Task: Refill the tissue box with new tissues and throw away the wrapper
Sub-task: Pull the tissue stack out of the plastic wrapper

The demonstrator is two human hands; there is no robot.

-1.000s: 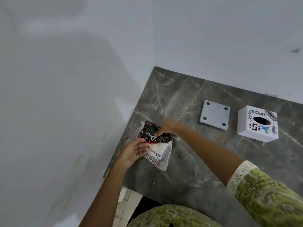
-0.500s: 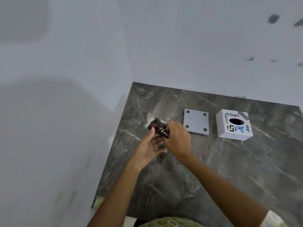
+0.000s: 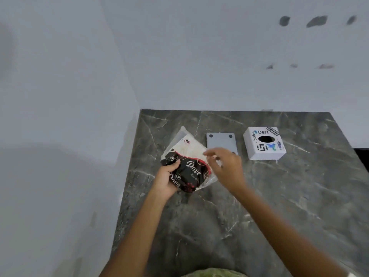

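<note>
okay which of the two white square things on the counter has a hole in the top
The sticker-covered tissue box, farthest right. The flat plate beside it has only small corner dots.

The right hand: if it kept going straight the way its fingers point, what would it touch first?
Probably the tissue pack held by the left hand; the right hand has its fingertips almost at the pack's edge, though depth is unclear.
</note>
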